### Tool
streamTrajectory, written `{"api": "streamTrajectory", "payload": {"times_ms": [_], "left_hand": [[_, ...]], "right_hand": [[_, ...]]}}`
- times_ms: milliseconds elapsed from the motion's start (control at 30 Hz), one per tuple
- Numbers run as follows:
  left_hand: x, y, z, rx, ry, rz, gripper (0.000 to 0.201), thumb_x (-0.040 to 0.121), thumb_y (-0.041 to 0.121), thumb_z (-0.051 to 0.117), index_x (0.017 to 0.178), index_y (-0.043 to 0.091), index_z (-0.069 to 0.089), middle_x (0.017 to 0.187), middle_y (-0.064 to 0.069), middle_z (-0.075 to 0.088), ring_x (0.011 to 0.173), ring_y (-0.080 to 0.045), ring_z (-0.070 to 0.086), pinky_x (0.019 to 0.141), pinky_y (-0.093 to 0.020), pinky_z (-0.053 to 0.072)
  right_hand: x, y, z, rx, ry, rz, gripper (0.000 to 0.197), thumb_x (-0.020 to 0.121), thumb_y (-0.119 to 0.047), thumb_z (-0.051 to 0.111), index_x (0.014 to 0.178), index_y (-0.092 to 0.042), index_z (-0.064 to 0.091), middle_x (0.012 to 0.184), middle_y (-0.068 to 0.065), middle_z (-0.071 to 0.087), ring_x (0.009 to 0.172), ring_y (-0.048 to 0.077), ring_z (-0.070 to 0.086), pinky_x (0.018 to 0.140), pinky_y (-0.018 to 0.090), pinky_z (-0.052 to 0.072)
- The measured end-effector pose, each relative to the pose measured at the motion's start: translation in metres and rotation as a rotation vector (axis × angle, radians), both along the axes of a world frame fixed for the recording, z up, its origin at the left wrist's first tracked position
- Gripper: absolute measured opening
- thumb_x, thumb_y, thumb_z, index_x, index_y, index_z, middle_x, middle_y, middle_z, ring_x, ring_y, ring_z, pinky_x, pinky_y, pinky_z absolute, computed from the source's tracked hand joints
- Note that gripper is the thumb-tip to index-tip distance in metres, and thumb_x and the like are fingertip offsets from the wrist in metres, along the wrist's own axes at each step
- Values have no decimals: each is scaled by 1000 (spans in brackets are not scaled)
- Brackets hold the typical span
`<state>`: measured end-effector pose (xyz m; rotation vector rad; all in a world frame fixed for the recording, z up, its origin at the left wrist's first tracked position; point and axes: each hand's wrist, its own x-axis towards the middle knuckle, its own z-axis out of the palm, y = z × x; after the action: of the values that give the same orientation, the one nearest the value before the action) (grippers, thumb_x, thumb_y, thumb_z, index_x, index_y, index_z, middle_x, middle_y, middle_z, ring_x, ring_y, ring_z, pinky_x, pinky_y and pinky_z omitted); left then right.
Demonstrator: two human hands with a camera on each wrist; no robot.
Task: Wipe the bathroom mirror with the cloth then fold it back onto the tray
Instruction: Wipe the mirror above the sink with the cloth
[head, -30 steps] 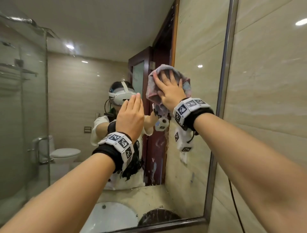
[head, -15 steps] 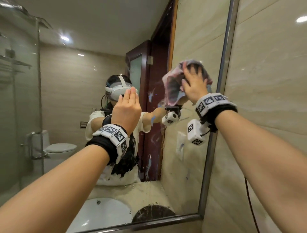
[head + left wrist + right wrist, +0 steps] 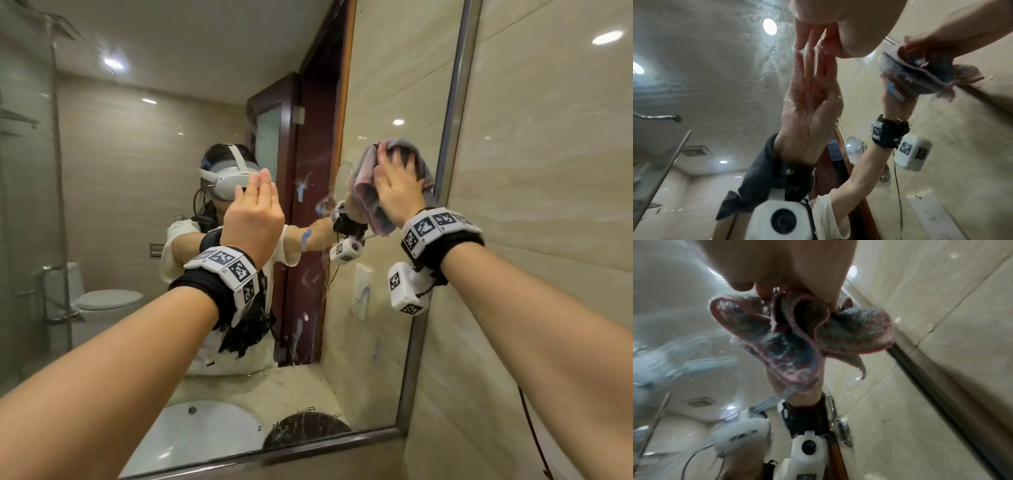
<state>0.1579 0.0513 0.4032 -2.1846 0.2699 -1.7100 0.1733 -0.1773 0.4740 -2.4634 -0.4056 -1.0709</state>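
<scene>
While our right hand (image 3: 397,192) presses the cloth (image 3: 368,202) against the mirror (image 3: 394,85), its fingers (image 3: 407,162) spread and bend over the bunched fabric, clamping it to the glass. Cloth sits high on the mirror, near the right-side metal frame (image 3: 452,113), not touching it as far as we can tell. From the right wrist view the cloth (image 3: 801,331) is crumpled, grey-blue with a pink edge, wet specks on it, folds hanging below the fingertips (image 3: 764,292). Left wrist view shows the same cloth (image 3: 925,71) flat on the glass with its reflection meeting it.

Our left hand (image 3: 253,219) is raised, fingers straight and together, holding nothing. In the left wrist view its fingertips (image 3: 803,40) meet their own reflection, so they touch the mirror (image 3: 715,65). The two hands are well apart, left one lower and toward the mirror's middle.

Glass carries streaks and droplets, with blue smears (image 3: 305,236) between the hands. Mirror reflects a person with a headset, a toilet (image 3: 106,298), a dark wooden door (image 3: 308,144) and a white sink (image 3: 198,431) in the worktop. Beige tiled wall (image 3: 548,171) lies right of the frame. We see no tray in any view.
</scene>
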Motion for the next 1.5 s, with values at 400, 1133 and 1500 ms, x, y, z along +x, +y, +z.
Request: {"api": "streamTrajectory", "payload": {"times_ms": [400,1133,1500], "left_hand": [[-2,1,0,13,-59,-77,45,76,-4,32,97,-6,71,106,-25,68,96,-36,68,73,-43,59],[-5,2,-6,-74,144,37,50,81,18,67,118,-14,57,127,-33,52,115,-45,54,90,-52,50],[4,14,-21,-22,53,-25,59,92,33,35,134,-8,43,141,-25,42,130,-39,43,105,-49,37]], "right_hand": [[-11,55,-9,-523,-75,4,68,96,-38,41,148,-34,-2,159,0,-11,144,31,-19,110,67,-3],[-9,37,-12,-322,-41,-21,60,98,-40,32,148,-35,0,160,1,-9,146,28,-15,110,66,0],[-3,21,-83,-976,-198,-38,59,92,-47,34,147,-33,17,155,12,24,142,40,18,105,72,17]]}}
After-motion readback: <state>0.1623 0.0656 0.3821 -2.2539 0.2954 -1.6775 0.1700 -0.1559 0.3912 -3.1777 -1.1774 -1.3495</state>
